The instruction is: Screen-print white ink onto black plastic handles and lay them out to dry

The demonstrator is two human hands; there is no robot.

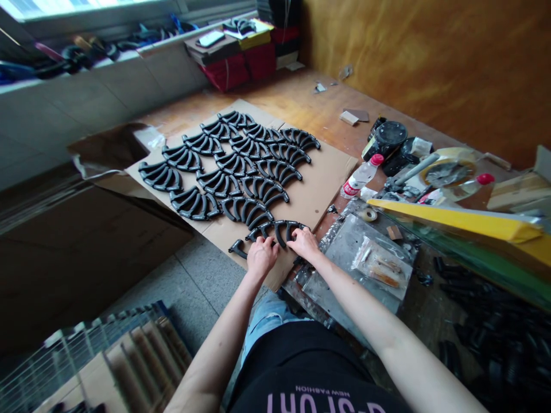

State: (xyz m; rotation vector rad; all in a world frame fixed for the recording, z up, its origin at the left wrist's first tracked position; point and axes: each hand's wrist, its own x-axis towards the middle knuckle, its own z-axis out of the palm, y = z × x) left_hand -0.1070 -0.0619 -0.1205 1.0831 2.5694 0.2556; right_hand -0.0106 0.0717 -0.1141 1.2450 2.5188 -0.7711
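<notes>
Rows of black curved handle-like pieces (222,182) lie fanned out on a flat cardboard sheet (327,172). At the near corner, a shorter row (280,229) of the same pieces lies in front of me. My left hand (262,255) has its fingers curled down on a piece in this row; the fingertips are partly hidden. At the row's right end, my right hand (304,242) closes its thumb and fingers on another black curved piece. A single loose piece (238,248) rests just left of my left hand, near the sheet's edge.
Right of the sheet stand a bottle with a red cap (363,175), a roll of tape (447,172) and a grey board (344,258) bearing a plastic bag (381,263). A yellow-edged panel (456,221) juts in at right. A wire rack (107,355) stands lower left.
</notes>
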